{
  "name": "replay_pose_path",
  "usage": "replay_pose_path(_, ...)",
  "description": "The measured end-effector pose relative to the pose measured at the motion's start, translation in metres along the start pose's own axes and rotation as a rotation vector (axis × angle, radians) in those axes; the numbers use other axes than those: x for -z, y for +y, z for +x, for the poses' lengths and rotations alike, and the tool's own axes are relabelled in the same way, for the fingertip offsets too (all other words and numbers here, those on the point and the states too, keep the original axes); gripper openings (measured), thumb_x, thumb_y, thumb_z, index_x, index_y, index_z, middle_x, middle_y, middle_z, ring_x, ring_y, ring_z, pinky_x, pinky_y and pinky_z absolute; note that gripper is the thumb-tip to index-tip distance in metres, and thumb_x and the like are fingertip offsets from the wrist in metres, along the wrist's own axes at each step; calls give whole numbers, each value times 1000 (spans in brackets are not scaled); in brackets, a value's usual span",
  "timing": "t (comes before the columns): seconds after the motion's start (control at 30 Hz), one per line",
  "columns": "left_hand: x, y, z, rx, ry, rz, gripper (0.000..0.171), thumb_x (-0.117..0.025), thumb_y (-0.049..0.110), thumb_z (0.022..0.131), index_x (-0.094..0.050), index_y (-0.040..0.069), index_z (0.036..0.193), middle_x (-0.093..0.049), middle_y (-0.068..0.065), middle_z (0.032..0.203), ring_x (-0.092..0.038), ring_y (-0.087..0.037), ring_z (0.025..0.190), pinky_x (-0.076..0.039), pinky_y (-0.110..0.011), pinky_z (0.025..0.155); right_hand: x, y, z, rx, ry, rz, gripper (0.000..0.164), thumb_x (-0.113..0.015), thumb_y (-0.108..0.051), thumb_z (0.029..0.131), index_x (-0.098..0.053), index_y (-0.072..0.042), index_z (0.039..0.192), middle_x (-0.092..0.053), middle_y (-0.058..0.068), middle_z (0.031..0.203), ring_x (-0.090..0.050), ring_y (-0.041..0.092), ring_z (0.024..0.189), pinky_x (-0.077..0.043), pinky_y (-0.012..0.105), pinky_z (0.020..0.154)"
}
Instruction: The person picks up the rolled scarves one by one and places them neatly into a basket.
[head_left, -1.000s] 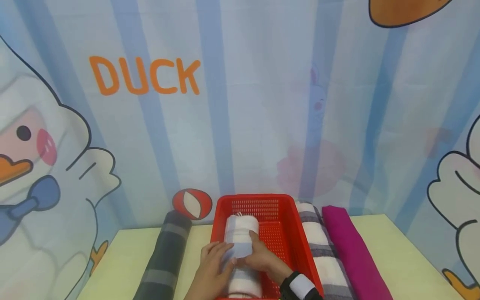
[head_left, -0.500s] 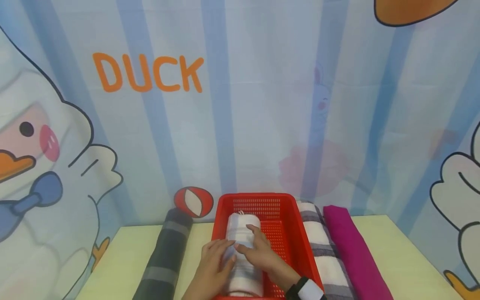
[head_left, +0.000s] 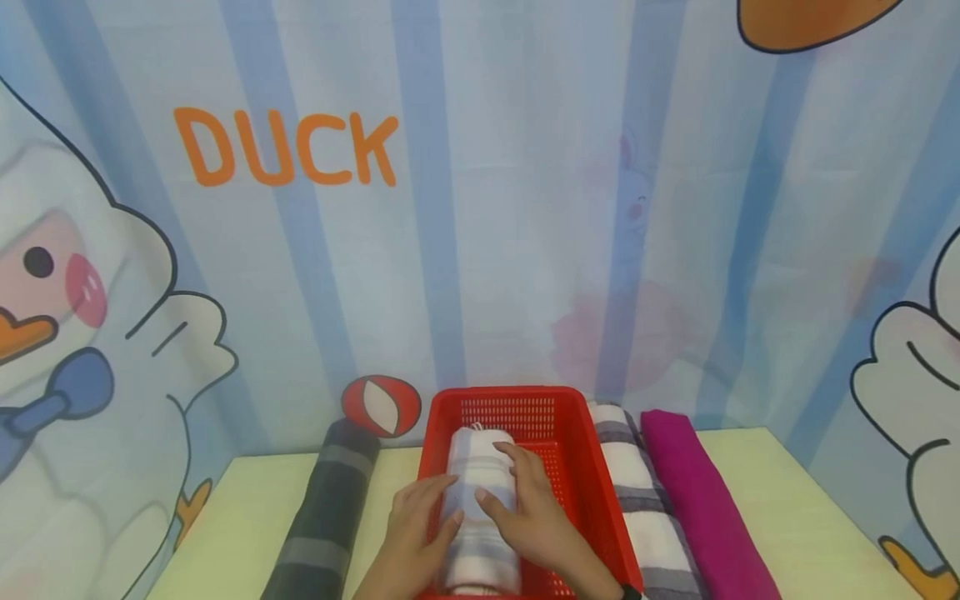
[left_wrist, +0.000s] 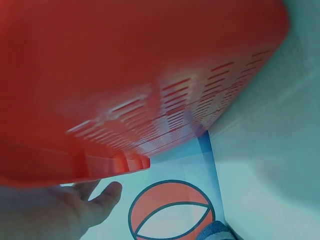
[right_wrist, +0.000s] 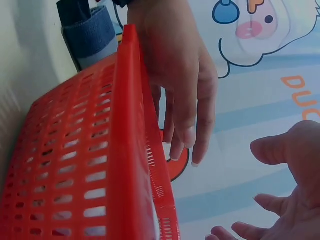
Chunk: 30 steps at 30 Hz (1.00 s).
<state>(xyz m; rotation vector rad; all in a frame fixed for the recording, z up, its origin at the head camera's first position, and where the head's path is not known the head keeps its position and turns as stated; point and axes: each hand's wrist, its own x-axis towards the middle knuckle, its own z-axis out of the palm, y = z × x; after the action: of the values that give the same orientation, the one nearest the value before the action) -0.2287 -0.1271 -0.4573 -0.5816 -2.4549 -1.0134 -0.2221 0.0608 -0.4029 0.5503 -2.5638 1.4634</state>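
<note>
A rolled-up towel (head_left: pixel 483 554), white with pale stripes, lies lengthwise along the left side of a red plastic basket (head_left: pixel 609 508). My left hand (head_left: pixel 411 527) hovers at the roll's left side, its thumb and fingers loosely spread. On the opposite side my right hand (head_left: pixel 542 518) arches over the roll with thumb and fingers apart. Both hands show loose fingers in the right wrist view, above the perforated wall of the basket (right_wrist: pixel 90 165). The left wrist view is mostly the basket's outer side (left_wrist: pixel 125 75), with part of my left hand (left_wrist: pixel 60 212) below its rim.
A dark grey striped roll (head_left: pixel 326 508) lies left of the basket on the pale yellow table (head_left: pixel 757 483). A white and grey striped roll (head_left: pixel 652 533) and a magenta roll (head_left: pixel 705 500) lie to its right. Behind hangs a curtain (head_left: pixel 517 208) printed with ducks.
My hands have drawn apart: the thumbs, overlapping in view a second ago, now stand on either side of the roll. The roll stays in the basket.
</note>
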Motion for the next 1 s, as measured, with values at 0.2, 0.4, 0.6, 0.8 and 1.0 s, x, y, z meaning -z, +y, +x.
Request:
replay_pose_path(0.2,7,4,0,93,-59,-11,42,-63,24,90,-51,13,129,-52,-8,129,-33,-28,121,-38,-59,95,-1,-8,-4,-26,-26,-7,61,-63,-33,89,-34,-14,139,-38,15,132,-40,37,116,-47,60,83)
replay_pose_path(0.4,13,4,1,121,-66,7,46,-62,24,90,-49,13,132,-50,-9,131,-34,-29,121,-40,-60,94,-7,-10,-6,-4,-39,6,58,-61,-31,90,-33,-14,138,-38,17,132,-40,37,115,-47,58,82)
replay_pose_path(0.6,17,2,4,145,-43,2,44,-62,21,90,-47,16,131,-50,-8,131,-37,-27,120,-42,-59,93,-13,-11,-7,-44,-75,34,60,-62,-33,89,-32,-16,139,-37,17,133,-40,38,116,-48,59,82)
replay_pose_path(0.8,22,-1,3,150,-23,7,44,-62,21,90,-48,13,131,-51,-9,130,-39,-29,119,-42,-60,93,-19,-10,-6,-27,-89,39,59,-61,-31,90,-31,-16,139,-35,15,135,-40,38,116,-47,59,84)
replay_pose_path(1.0,26,-8,2,164,-16,-13,47,-61,26,91,-48,9,132,-53,-10,129,-42,-29,118,-37,-63,95,-22,-12,-8,13,-75,39,59,-62,-28,89,-33,-11,138,-37,17,134,-41,39,114,-47,58,84)
